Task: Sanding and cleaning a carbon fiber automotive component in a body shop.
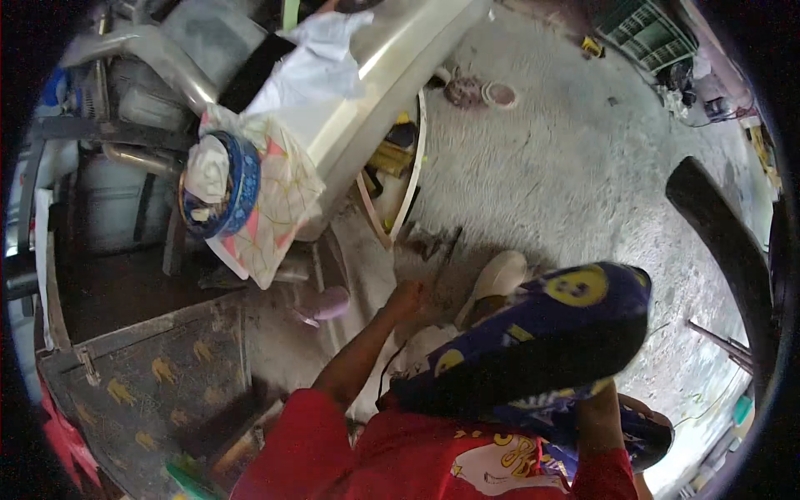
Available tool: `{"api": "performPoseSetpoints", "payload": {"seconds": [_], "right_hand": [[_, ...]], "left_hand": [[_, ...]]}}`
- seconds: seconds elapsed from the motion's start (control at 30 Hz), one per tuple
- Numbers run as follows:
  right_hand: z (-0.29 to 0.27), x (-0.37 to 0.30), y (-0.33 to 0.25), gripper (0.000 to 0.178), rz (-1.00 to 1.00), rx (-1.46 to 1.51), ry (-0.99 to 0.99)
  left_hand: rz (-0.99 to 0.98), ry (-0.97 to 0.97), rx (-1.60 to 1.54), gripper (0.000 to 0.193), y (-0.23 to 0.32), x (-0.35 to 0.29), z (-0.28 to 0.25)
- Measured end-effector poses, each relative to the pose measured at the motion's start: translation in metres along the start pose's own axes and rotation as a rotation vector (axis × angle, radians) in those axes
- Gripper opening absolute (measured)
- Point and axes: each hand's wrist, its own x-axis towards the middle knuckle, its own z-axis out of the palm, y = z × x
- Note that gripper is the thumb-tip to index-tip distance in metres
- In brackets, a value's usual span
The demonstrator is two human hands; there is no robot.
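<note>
Bowl (245, 185) on cloth (287, 179), shoe (502, 272) near left hand (407, 297)

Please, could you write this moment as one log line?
left hand: extended, grip unclear | right hand: hidden by patterned trouser leg | nearby: lilac item | left side: blue round container on patterned cloth

Left arm (340, 385) slanting forward, right hand hiding beneath a bent leg (546, 321).
The left hand (406, 297) is hanging at the end of a bare forearm (367, 344), its fingers too dark to read. The right forearm (599, 423) is running forward from a red sleeve (604, 477) and passing under the raised leg, which is covering its far end.
</note>
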Motion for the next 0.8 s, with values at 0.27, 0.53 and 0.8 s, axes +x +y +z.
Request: {"api": "performPoseSetpoints", "payload": {"seconds": [0.27,0.53,0.8], "right_hand": [[-0.103,-0.161,-0.097,0.031,0.028,-0.040,0.007],[-0.116,-0.216,-0.205,0.037,-0.069,-0.061,-0.035],[-0.120,-0.180,-0.216,0.043,-0.178,-0.032,-0.114]], "left_hand": [[-0.019,-0.109,-0.028,0.035,-0.002,-0.021,0.018],[0.188,-0.471,0.412,0.048,-0.057,-0.022,0.108],[-0.018,-0.254,0.098,0.039,-0.019,-0.035,0.006]]}}
